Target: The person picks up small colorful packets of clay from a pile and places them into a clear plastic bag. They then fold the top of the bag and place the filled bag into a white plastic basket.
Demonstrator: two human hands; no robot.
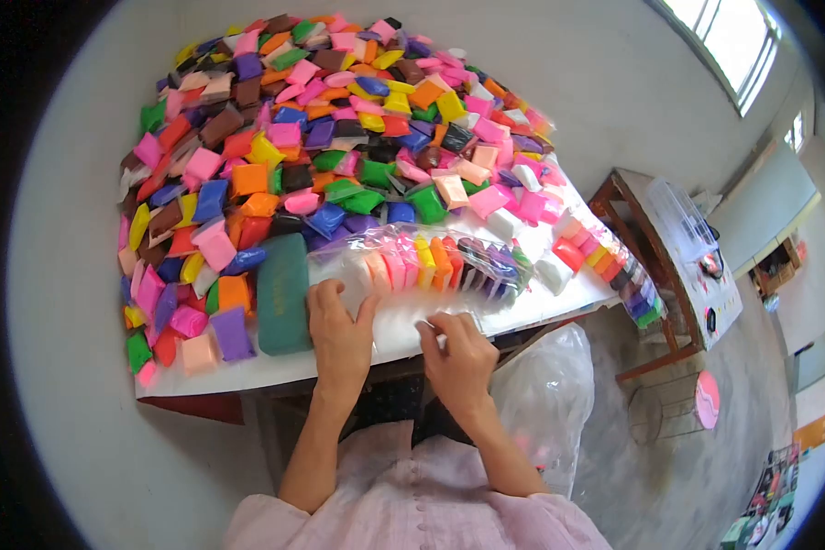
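At the near edge of the white surface (486, 316), two bare hands work on a clear bag (431, 261) that lies across the middle. The bag holds a row of small coloured packets standing side by side: about ten can be counted, from pale pink at 9 o'clock through orange and yellow to purple and dark ones at 3 o'clock; the far end is blurred, so the count is rough.

The left hand (339, 330) lies flat with fingers spread, pressing the bag's near left part down, not closed on anything. The right hand (458, 353) has its fingertips pinched on the bag's thin near edge at about 5 o'clock of the row.

The bag looks light, limp and slippery, and the packets inside seem soft and squashy, so they would likely slide or tip if the film were lifted by one corner. A hold on the open edge with both hands, or under the row, seems the safer place.

At 9 o'clock of the left hand lies one dark green case (282, 293). At 12 o'clock rises one big heap (321, 137) of loose packets, far too many to count. At 3 o'clock a second row (605, 261) of packets runs along the surface's edge. One more plastic bag (545, 390) hangs below the surface at 5 o'clock.
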